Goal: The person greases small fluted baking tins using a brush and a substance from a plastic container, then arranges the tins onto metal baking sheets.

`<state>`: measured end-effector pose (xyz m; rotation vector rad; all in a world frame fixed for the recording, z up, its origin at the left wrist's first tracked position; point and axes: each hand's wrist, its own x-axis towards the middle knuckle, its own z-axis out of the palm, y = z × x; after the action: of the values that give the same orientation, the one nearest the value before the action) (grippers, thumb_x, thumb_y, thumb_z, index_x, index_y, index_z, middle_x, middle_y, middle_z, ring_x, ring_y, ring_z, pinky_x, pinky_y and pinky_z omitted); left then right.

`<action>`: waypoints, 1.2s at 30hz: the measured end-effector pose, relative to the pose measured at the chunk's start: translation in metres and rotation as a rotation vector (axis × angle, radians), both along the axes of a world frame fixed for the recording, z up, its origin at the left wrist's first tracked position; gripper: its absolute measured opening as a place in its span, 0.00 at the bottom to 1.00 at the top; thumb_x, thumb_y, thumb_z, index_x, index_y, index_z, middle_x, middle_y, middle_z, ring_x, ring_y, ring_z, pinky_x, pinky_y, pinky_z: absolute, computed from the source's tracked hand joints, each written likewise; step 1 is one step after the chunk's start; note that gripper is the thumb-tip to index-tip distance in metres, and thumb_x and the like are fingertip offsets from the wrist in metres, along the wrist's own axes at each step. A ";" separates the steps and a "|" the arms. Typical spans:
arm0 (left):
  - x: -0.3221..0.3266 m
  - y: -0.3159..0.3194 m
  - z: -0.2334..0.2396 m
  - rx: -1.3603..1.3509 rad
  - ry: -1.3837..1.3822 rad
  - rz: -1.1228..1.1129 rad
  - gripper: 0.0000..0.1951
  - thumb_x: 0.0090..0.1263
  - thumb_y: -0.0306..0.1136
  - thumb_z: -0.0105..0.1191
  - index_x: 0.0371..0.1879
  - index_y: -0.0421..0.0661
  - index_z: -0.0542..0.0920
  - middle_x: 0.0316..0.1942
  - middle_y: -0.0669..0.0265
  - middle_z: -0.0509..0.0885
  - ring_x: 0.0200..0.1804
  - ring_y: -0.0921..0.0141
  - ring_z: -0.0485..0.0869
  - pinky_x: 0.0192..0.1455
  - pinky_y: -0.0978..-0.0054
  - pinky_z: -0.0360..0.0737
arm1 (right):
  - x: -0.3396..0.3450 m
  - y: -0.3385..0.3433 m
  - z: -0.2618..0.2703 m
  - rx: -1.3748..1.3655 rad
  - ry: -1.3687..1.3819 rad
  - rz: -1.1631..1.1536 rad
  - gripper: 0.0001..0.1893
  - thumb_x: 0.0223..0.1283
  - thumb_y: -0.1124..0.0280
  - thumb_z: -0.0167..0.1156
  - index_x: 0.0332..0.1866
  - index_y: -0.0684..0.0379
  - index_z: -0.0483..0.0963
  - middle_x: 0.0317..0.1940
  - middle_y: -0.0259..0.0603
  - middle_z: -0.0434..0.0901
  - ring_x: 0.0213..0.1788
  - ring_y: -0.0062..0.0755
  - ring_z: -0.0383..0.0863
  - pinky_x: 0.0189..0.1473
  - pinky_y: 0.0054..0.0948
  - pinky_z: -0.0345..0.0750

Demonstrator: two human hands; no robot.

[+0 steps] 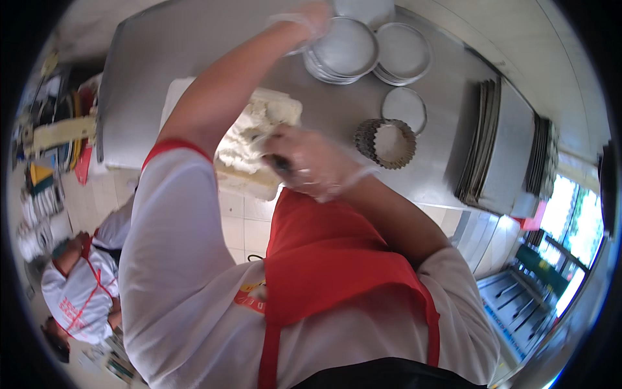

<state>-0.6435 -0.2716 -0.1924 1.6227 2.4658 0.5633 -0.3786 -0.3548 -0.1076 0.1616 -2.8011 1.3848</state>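
My right hand (316, 167), in a clear plastic glove, grips a tool with a dark handle (280, 162). Motion blur hides the tool's working end. Beneath and beside it lies a pale rectangular tub (286, 104) with a soft white mass (238, 141), perhaps dough or filling, partly covered by my left forearm. Also gloved, my left hand (313, 22) reaches to the far side of the steel table (335, 104), beside a stack of round metal pans (346, 46). It is blurred near the picture's top edge, and its fingers cannot be made out.
A second stack of round pans (404, 51) stands to the right. Nearer are a single round pan (404, 104) and nested fluted tins (388, 143). Baking trays (481, 141) stand on edge at the table's right. Another person (85, 296) works at the lower left.
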 end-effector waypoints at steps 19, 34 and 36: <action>0.226 -0.005 0.048 -0.175 -0.330 -0.283 0.14 0.65 0.38 0.65 0.39 0.38 0.80 0.38 0.46 0.86 0.43 0.46 0.85 0.48 0.54 0.80 | 0.287 0.135 0.065 -0.594 0.170 -0.783 0.06 0.68 0.76 0.66 0.48 0.61 0.83 0.41 0.44 0.88 0.43 0.35 0.87 0.44 0.30 0.86; 0.389 0.018 0.134 0.584 -1.812 0.172 0.36 0.76 0.65 0.48 0.68 0.45 0.75 0.60 0.57 0.82 0.61 0.60 0.83 0.65 0.57 0.81 | 0.336 0.260 0.072 -0.525 0.565 -0.436 0.07 0.68 0.76 0.65 0.48 0.61 0.82 0.45 0.43 0.85 0.41 0.34 0.86 0.42 0.34 0.83; 0.430 0.048 0.133 0.670 -1.780 0.109 0.34 0.77 0.63 0.48 0.66 0.43 0.76 0.59 0.58 0.82 0.61 0.61 0.82 0.66 0.60 0.79 | 0.314 0.258 0.079 -0.334 0.680 -0.233 0.07 0.66 0.77 0.65 0.47 0.60 0.83 0.41 0.42 0.86 0.40 0.34 0.87 0.42 0.34 0.83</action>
<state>-0.2135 -0.2237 -0.0597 0.3654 0.9529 1.8294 -0.0646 -0.0973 -0.0282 0.2362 -1.9519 1.3813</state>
